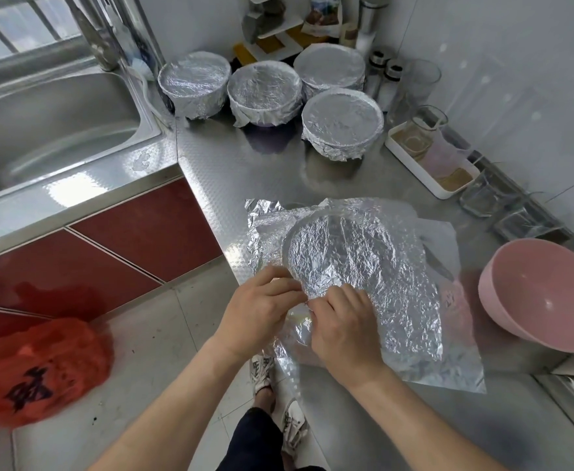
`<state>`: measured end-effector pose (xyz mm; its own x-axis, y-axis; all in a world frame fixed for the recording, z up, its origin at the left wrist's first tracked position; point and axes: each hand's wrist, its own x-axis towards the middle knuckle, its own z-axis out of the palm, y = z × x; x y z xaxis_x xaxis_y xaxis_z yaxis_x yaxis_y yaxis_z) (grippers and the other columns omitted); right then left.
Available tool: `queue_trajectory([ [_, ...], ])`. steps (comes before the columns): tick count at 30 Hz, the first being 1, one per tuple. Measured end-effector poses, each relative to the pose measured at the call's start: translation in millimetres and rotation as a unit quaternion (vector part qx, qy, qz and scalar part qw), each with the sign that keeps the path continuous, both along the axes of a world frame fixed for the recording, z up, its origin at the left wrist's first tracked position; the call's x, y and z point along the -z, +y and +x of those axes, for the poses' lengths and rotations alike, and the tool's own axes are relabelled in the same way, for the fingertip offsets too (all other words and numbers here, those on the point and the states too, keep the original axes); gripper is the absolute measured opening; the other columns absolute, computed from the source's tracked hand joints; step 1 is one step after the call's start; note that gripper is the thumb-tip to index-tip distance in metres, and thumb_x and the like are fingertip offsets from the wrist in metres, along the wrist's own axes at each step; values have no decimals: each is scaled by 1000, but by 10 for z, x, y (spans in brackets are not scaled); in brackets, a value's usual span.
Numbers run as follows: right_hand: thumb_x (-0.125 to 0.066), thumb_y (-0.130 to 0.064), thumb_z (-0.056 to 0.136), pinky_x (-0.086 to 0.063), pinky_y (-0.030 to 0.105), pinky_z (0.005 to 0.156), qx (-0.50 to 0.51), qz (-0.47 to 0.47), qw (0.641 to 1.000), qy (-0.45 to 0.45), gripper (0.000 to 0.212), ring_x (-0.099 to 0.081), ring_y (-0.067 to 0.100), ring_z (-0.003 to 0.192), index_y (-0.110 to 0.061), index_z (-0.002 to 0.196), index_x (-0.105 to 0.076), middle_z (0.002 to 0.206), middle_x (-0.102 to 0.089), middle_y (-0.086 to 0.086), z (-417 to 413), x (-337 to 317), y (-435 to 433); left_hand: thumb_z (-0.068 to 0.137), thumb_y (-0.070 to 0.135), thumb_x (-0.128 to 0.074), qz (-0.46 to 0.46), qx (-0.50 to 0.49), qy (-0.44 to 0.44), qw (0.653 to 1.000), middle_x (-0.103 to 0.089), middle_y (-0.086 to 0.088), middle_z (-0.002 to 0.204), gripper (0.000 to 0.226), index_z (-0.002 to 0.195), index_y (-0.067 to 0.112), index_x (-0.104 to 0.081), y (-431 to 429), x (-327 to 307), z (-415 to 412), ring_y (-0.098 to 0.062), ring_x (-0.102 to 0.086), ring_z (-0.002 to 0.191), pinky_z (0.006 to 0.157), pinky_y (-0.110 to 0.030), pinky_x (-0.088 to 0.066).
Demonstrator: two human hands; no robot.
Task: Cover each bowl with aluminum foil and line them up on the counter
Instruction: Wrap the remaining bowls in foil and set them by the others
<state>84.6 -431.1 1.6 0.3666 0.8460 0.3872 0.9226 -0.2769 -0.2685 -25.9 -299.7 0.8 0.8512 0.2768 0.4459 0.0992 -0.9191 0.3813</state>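
Two hands meet at the near edge of the counter (pixel 231 171); the left hand (pixel 262 307) and right hand (pixel 343 329) each pinch the near hem of one foil sheet (pixel 380 266), draped over a round rim that shows through; its long axis cannot be told; one bare pink bowl (pixel 543 294) sits right, mouth up; four foil-covered bowls (pixel 341 122) cluster at the back; the red bag (pixel 37 368) on the floor bears blurred black writing.

On my feed both bare forearms reach forward and converge; my left hand (pixel 262 309) and right hand (pixel 345 326) sit knuckles-up, nearly touching, fingers curled down, pinching the crinkled silver aluminium foil sheet (pixel 391 266)
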Motion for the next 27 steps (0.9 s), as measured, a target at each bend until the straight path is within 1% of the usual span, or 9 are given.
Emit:
queue_trajectory([
  [3,-65,-3,76,-35,35,62,19,-3,1000,8,14,-47,25,67,-13,71,-57,70,-49,3,-74,26,54,79,-5,-72,-1,-5,0,1000,-71,4,92,19,86,13,-76,50,38,-4,-20,-60,94,76,-28,-51],
  [5,-71,-5,76,-38,34,63,24,-30,999,29,14,-49,24,70,-14,74,-59,73,-51,1,-88,33,78,82,-1,-70,0,-8,8,1000,-71,4,92,16,86,14,-76,60,63,-12,-20,-60,94,75,-28,-51],
  [7,-71,-18,80,-42,33,65,17,-65,995,67,8,-51,20,75,-17,81,-64,78,-54,-2,-67,10,87,86,4,-66,-4,-5,19,1000,-71,4,92,14,87,14,-76,57,83,-33,-20,-60,94,75,-28,-51],
  [9,-57,-36,89,-45,30,70,0,-88,987,131,20,-51,16,80,-19,90,-68,82,-55,-5,-20,-61,68,90,9,-62,-15,-4,25,1000,-70,3,93,14,87,13,-75,65,94,-41,-20,-59,96,77,-29,-51],
  [11,-52,-34,94,-48,31,71,-12,-70,976,204,25,-51,14,81,-18,95,-70,84,-58,-5,65,-142,24,88,10,-66,-28,-14,41,999,-69,2,97,10,89,14,-75,79,76,-35,-21,-60,100,79,-32,-53],
  [14,-64,-24,91,-50,32,72,-11,-42,969,242,13,-53,13,83,-16,97,-72,85,-60,-5,233,-193,-54,78,4,-70,-60,-37,66,995,-69,2,105,22,95,17,-75,39,-32,-34,-20,-58,107,83,-30,-53],
  [19,-73,-35,81,-47,36,74,-34,-85,977,191,22,-54,16,84,-20,97,-72,87,-57,-7,394,-111,-116,88,33,-58,-150,-45,73,985,-69,10,95,24,94,21,-78,-122,-184,48,-10,-55,99,80,-28,-49],
  [23,-79,-34,72,-42,34,74,-49,-113,984,132,29,-54,15,85,-23,97,-70,89,-55,-9,402,-80,-126,87,51,-59,-130,-39,85,987,-67,11,88,32,89,26,-78,-127,-90,98,-11,-55,91,72,-33,-51],
  [27,-81,-33,69,-35,30,74,-69,-119,988,74,31,-54,17,86,-24,95,-68,90,-56,-8,410,-65,-134,84,51,-62,-88,-24,90,992,-66,10,86,29,86,27,-78,-109,-36,99,-15,-55,86,70,-38,-51],
])
